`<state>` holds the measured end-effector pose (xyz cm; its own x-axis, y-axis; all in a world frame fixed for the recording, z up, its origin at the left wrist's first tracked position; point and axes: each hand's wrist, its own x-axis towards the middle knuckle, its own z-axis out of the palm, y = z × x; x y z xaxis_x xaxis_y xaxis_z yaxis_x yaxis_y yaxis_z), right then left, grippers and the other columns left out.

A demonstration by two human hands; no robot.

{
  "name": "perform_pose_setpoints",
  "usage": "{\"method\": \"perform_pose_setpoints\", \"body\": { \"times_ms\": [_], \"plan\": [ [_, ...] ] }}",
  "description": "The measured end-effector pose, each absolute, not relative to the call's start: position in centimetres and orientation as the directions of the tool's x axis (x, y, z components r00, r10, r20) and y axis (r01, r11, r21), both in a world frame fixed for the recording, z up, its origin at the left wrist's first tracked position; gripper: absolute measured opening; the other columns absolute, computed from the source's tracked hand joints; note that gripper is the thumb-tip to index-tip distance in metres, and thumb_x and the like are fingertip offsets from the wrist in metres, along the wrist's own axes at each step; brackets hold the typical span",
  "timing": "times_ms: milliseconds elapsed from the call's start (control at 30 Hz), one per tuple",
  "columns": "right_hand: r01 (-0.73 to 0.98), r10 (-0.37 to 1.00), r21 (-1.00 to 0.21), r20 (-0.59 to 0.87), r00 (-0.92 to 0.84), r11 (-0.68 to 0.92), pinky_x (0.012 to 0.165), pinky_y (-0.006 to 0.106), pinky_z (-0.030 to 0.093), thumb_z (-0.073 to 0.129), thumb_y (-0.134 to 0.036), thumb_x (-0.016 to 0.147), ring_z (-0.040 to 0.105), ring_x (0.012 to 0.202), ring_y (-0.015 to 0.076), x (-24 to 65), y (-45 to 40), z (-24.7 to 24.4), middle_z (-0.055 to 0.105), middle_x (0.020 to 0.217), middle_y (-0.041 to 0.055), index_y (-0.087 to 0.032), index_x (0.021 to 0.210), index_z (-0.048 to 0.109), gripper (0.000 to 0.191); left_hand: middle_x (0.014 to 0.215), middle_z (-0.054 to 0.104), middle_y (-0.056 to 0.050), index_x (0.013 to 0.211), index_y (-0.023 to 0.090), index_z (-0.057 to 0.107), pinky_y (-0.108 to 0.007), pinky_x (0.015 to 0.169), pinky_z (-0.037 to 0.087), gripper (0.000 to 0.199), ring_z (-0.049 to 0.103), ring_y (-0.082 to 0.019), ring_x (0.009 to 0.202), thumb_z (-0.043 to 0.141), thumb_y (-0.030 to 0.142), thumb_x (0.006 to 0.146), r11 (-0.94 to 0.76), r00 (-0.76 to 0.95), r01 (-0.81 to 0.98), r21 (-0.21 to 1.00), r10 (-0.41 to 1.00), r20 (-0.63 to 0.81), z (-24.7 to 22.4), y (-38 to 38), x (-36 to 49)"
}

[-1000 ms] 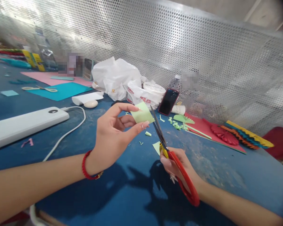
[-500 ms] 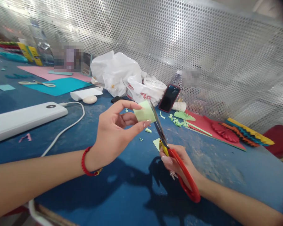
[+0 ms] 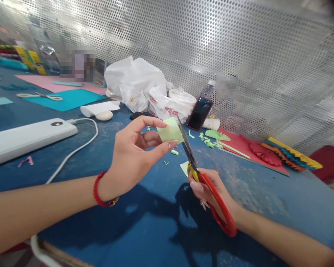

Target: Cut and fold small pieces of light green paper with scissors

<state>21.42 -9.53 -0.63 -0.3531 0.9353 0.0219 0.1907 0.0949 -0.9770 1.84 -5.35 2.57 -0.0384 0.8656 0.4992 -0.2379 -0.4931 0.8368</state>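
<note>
Between the thumb and index finger of my left hand (image 3: 136, 155) is a small light green paper (image 3: 170, 130). My right hand (image 3: 214, 191) grips red-handled scissors (image 3: 219, 207), whose blades point up and away along the paper's right edge. The blades look nearly closed; whether they touch the paper I cannot tell. Beneath the hands, a light green paper piece (image 3: 184, 168) lies on the blue table (image 3: 156, 230), partly hidden by my right hand. Small green scraps (image 3: 208, 141) are scattered beyond the scissors.
A white power bank (image 3: 30, 139) with a cable is at left. Cream scissors (image 3: 40, 96) rest on blue paper (image 3: 69, 101). White plastic bags (image 3: 136, 83) and a leaning phone (image 3: 200, 113) stand by the perforated metal screen. Red paper (image 3: 239, 144) and folded paper strips (image 3: 292, 154) lie right.
The view has shifted slightly, so things at the left appear a little farther left. My hands, the green paper and the scissors hold almost the same positions.
</note>
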Motion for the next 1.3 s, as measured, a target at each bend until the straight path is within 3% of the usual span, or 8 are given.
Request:
{"method": "perform_pose_setpoints", "body": {
  "times_ms": [667,1300],
  "plan": [
    [0.178,0.944,-0.982,0.006,-0.331,0.069,0.04,0.02,0.023,0.066,-0.053,0.079,0.026,0.043,0.0048,21.2,-9.67,-0.5,0.03,0.052,-0.0083,-0.02,0.06,0.037,0.047,0.083,0.074,-0.002,0.093,0.014,0.062,-0.023,0.07,0.064,0.035,0.074,-0.016,0.076,0.082,0.01,0.065,-0.511,-0.031,-0.308,0.802,0.848,0.528,2.35,-4.92,1.86],
    [0.166,0.941,-0.985,-0.008,-0.339,0.052,0.04,0.02,0.025,0.066,-0.056,0.078,0.028,0.042,0.0049,21.2,-9.73,-0.49,0.033,0.049,-0.0088,-0.02,0.061,0.04,0.047,0.08,0.075,-0.001,0.092,0.015,0.064,-0.023,0.07,0.064,0.036,0.075,-0.017,0.074,0.084,0.012,0.061,-0.516,-0.053,-0.302,0.801,0.848,0.527,2.25,-4.68,1.81]
  ]
}}
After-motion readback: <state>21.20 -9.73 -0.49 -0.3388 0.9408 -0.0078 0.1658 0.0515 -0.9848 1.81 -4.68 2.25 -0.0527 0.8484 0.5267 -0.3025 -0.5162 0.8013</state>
